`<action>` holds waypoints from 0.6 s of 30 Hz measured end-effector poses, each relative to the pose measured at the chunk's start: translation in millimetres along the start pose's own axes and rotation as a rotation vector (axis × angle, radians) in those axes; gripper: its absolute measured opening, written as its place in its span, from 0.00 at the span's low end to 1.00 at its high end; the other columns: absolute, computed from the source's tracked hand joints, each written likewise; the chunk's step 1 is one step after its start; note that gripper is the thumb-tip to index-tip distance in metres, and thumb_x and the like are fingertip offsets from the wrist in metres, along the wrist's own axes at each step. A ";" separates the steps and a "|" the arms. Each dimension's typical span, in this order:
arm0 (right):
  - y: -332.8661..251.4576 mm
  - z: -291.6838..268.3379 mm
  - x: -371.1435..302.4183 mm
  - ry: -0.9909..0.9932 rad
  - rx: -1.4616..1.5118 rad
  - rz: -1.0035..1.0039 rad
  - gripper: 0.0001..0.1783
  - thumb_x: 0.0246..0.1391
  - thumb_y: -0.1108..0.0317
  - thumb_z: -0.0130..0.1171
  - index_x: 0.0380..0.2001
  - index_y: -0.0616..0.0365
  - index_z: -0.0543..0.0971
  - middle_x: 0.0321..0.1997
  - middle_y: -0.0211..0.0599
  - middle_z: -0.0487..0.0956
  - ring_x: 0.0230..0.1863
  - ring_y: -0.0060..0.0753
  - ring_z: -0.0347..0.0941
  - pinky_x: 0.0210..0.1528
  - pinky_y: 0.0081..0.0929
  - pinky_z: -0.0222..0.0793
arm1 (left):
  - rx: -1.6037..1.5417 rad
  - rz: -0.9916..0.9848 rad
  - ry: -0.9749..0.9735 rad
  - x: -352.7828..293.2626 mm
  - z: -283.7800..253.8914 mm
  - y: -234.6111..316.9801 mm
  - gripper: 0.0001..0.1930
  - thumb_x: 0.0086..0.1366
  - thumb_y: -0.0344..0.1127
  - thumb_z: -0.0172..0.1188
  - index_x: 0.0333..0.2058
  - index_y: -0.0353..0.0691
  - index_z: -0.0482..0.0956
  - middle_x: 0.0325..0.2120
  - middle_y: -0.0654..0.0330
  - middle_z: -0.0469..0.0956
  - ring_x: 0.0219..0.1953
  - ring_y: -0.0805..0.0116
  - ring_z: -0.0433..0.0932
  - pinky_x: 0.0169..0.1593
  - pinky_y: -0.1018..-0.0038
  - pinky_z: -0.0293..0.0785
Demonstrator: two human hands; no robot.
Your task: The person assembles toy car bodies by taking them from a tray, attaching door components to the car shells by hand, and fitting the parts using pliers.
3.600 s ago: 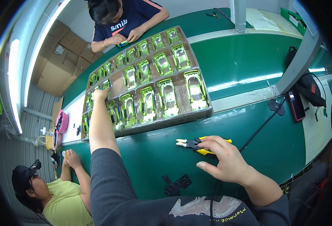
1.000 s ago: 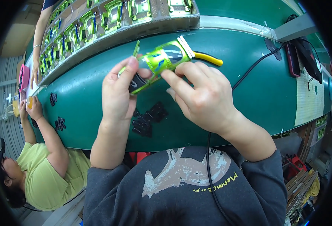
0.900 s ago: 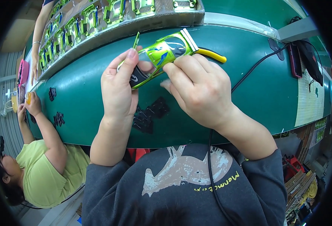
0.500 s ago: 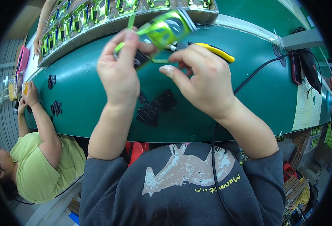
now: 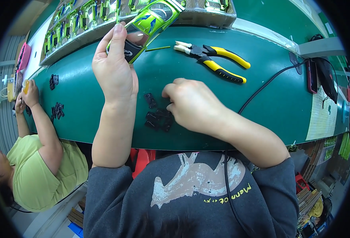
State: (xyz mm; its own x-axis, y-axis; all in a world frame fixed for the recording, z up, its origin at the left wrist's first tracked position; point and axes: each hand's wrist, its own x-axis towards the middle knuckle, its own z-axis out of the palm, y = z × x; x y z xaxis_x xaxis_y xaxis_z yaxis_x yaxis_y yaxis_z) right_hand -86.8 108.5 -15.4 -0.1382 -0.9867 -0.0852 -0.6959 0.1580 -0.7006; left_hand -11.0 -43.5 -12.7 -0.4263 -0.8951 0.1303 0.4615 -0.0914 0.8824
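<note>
My left hand (image 5: 113,65) is closed on a bright green toy car body (image 5: 155,20) with blue and black markings, held tilted above the table. Thin green strips stick out from the car body. My right hand (image 5: 194,103) is low over the table, at the right edge of a pile of small black plastic parts (image 5: 153,119). Its thumb and index finger are bent, with a gap between them; the other fingers are mostly hidden. Beyond it lie pliers (image 5: 216,59) with yellow and black handles, their jaws pointing left.
A long box (image 5: 143,20) of green car bodies stands along the far side. More black parts (image 5: 57,111) lie at the left, near a co-worker (image 5: 44,170) in a light green shirt holding something yellow. A black cable (image 5: 258,87) crosses the table on the right.
My right hand has left the car body and come down toward me to the black parts, uncovering the pliers. My left hand has shifted slightly left with the car body.
</note>
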 end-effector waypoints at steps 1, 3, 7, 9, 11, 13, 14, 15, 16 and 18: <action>3.2 -8.5 0.2 -0.021 0.064 0.015 0.11 0.46 0.74 0.64 0.36 0.65 0.81 0.35 0.49 0.79 0.36 0.49 0.77 0.43 0.38 0.74 | -0.031 -0.040 0.016 2.7 -4.2 0.0 0.11 0.68 0.34 0.60 0.42 0.30 0.77 0.29 0.53 0.84 0.33 0.67 0.84 0.44 0.71 0.82; 15.1 -29.7 -5.2 0.082 0.196 0.002 0.11 0.51 0.73 0.63 0.39 0.64 0.82 0.30 0.37 0.80 0.32 0.32 0.78 0.36 0.26 0.74 | -0.049 -0.076 0.035 3.2 -7.2 0.9 0.11 0.68 0.35 0.59 0.42 0.31 0.77 0.29 0.54 0.84 0.33 0.67 0.84 0.44 0.70 0.82; 44.1 -62.3 -12.3 0.151 0.983 0.188 0.10 0.60 0.71 0.58 0.42 0.65 0.81 0.33 0.35 0.81 0.31 0.19 0.79 0.33 0.17 0.76 | -0.104 -0.239 0.049 0.1 -4.5 -3.8 0.10 0.69 0.37 0.58 0.40 0.35 0.78 0.29 0.57 0.83 0.34 0.69 0.83 0.46 0.66 0.82; 47.3 -61.3 -14.0 0.239 1.053 0.182 0.10 0.60 0.72 0.58 0.42 0.67 0.80 0.34 0.38 0.81 0.33 0.23 0.80 0.35 0.19 0.77 | -0.119 -0.298 0.034 -4.3 -2.6 -4.0 0.10 0.70 0.37 0.58 0.40 0.36 0.78 0.28 0.59 0.82 0.34 0.70 0.83 0.46 0.65 0.82; 48.1 -57.7 -13.5 0.383 1.103 0.156 0.09 0.60 0.73 0.59 0.40 0.68 0.80 0.34 0.39 0.81 0.34 0.24 0.80 0.36 0.18 0.78 | -0.131 -0.383 0.008 -11.1 0.1 -4.8 0.08 0.69 0.38 0.58 0.37 0.40 0.79 0.27 0.63 0.82 0.35 0.68 0.82 0.50 0.65 0.78; 48.4 -54.1 -13.5 0.424 1.080 0.163 0.08 0.59 0.74 0.59 0.39 0.66 0.80 0.35 0.37 0.82 0.34 0.23 0.80 0.37 0.18 0.77 | -0.120 -0.398 -0.017 -20.1 4.7 -6.0 0.08 0.69 0.39 0.58 0.37 0.41 0.79 0.27 0.65 0.82 0.34 0.71 0.81 0.50 0.66 0.79; 48.6 -50.7 -13.4 0.447 1.014 0.158 0.07 0.59 0.74 0.59 0.39 0.66 0.80 0.35 0.35 0.81 0.34 0.21 0.79 0.38 0.18 0.76 | -0.105 -0.417 -0.036 -24.7 7.4 -6.1 0.08 0.69 0.39 0.58 0.37 0.41 0.78 0.27 0.65 0.82 0.33 0.72 0.81 0.50 0.66 0.79; 48.4 -48.1 -13.7 0.470 0.946 0.153 0.07 0.59 0.74 0.59 0.39 0.65 0.80 0.34 0.34 0.81 0.34 0.20 0.78 0.38 0.18 0.76 | -0.090 -0.437 -0.055 -27.7 9.8 -6.9 0.08 0.70 0.40 0.58 0.37 0.42 0.78 0.27 0.66 0.82 0.33 0.73 0.81 0.50 0.66 0.79; 47.5 -47.2 -14.7 0.457 0.832 0.154 0.06 0.58 0.75 0.59 0.38 0.64 0.80 0.33 0.30 0.81 0.34 0.17 0.77 0.38 0.18 0.74 | -0.085 -0.441 -0.059 -29.1 11.1 -8.6 0.08 0.70 0.40 0.58 0.37 0.42 0.78 0.27 0.66 0.82 0.33 0.73 0.81 0.50 0.66 0.79; 42.7 -46.0 -15.6 0.411 0.874 0.144 0.06 0.58 0.75 0.60 0.37 0.65 0.79 0.32 0.30 0.81 0.34 0.16 0.76 0.39 0.18 0.74 | -0.103 -0.443 -0.104 -32.3 11.1 -10.4 0.14 0.70 0.40 0.57 0.46 0.35 0.75 0.28 0.61 0.82 0.33 0.72 0.81 0.46 0.70 0.79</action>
State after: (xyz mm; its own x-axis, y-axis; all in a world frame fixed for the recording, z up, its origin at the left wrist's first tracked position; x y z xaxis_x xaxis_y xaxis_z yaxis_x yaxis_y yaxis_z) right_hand -146.8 132.3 -11.4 -0.5310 -0.8441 -0.0737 0.0919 0.0290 -0.9953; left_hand -10.6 -8.8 -21.0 -0.6733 -0.7120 -0.1991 0.2902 -0.5022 0.8146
